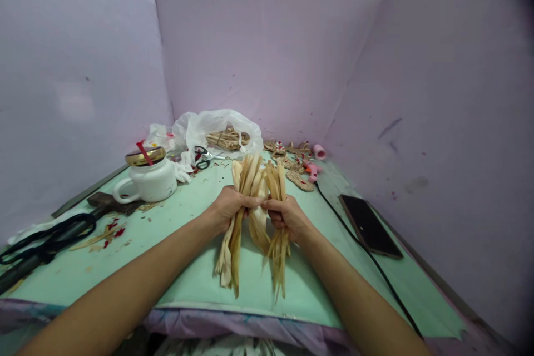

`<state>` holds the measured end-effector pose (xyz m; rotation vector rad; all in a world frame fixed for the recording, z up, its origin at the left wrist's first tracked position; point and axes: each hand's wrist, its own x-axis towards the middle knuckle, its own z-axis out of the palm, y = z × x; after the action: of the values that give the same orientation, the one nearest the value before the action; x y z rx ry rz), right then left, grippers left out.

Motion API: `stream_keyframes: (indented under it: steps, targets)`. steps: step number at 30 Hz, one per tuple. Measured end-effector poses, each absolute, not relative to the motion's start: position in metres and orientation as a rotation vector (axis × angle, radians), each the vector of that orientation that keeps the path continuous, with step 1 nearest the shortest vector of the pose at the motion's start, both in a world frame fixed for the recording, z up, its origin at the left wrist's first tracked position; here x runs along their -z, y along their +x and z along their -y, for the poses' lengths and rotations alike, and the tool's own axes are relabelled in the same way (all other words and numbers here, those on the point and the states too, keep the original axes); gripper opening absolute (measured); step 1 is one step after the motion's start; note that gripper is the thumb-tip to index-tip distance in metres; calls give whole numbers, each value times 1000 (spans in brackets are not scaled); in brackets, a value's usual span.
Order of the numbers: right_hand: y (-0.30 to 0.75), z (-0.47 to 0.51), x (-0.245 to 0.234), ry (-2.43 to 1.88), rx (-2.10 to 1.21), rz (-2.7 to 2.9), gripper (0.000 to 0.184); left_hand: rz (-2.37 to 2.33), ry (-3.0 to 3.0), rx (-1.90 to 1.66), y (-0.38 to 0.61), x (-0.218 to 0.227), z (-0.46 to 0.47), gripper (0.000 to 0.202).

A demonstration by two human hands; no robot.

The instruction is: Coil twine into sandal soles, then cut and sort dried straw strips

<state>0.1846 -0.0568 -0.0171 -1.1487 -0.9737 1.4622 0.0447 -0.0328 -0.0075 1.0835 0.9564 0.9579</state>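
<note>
My left hand (pixel 230 206) is closed around a bundle of dry, straw-coloured husk strips (pixel 231 258) that stand roughly upright. A second, thinner bundle of husk strips (pixel 278 261) is gripped in my right hand (pixel 290 216). Between the two hands a broad pale strip (pixel 258 228) curves down. The thumbs and fingertips meet near the middle, over the front part of the green tabletop (pixel 187 267). Some of the fingers are hidden behind the strips.
At left are a white lidded mug (pixel 156 181), a hammer (pixel 110 203) and black-handled scissors (pixel 50 236). Behind lie a plastic bag (pixel 221 119) of dry strips and more scissors (pixel 203 158). Woven pieces (pixel 299 181), a pink glue gun (pixel 312 171), its cord (pixel 354 239) and a phone (pixel 370 227) lie right.
</note>
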Motion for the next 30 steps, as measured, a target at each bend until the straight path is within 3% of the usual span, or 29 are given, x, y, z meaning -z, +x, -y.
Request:
stream_keyframes:
  steps: [8, 16, 24, 26, 30]
  targets:
    - [179, 59, 19, -1216, -1341, 1088, 22, -1067, 997, -913, 47, 10, 30, 10]
    - [169, 58, 21, -1381, -871, 1234, 2, -1098, 1122, -1053, 54, 12, 34, 10]
    - [170, 58, 28, -1464, -613, 1382, 10, -1041, 1081, -1041, 56, 16, 33, 16]
    - [173, 57, 27, -1449, -660, 1346, 7, -1026, 1065, -1030, 55, 16, 32, 13]
    - [181, 54, 24, -1333, -1080, 1062, 6, -992, 1022, -935, 49, 14, 27, 6]
